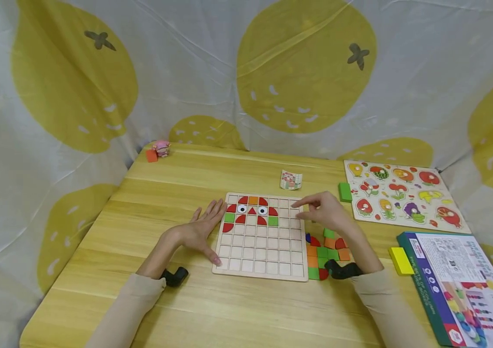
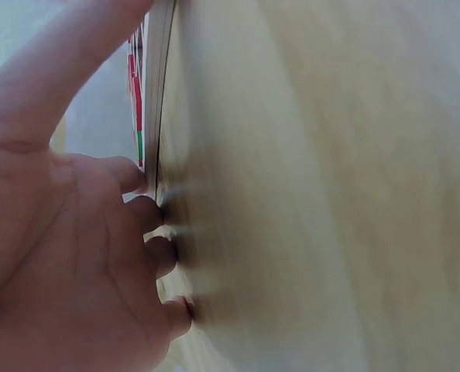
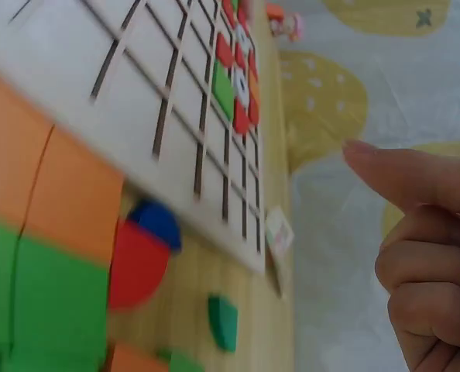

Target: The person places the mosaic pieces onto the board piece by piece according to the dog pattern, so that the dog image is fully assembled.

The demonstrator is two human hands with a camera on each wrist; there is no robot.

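Saw a pale cloth (image 1: 185, 63) with big yellow fruit prints hanging behind and beside a wooden table (image 1: 176, 179). Noticed a printed box (image 1: 468, 290) at the right, with a fruit puzzle (image 1: 375, 217) lying flat beyond it. Found a grid board (image 1: 259, 244) in the middle of the table, with bare squares across the lower part and the right. Made out the left hand (image 1: 198, 231) beside the board's left edge, with fingers straight and spread, tips down at the table, and thumb at the lower left corner. Made out the right hand (image 1: 326, 212) over the board's upper right, with index finger and thumb stretched out and apart, and the other fingers curled in. Spotted loose tiles (image 1: 322, 253) in orange, green, red and blue just right of the board. Noted a yellow block (image 1: 400, 261) by the box, a picture card (image 1: 291, 180) beyond the board, a green block (image 1: 345, 192) by the fruit puzzle, and a pink figurine (image 1: 161, 148) beside an orange block (image 1: 152, 155) at the back left corner. Saw, in the board's upper left, two eye tiles (image 1: 262, 210), an orange square (image 1: 252, 199), two green squares (image 1: 273, 221) and several red pieces (image 1: 228, 227).
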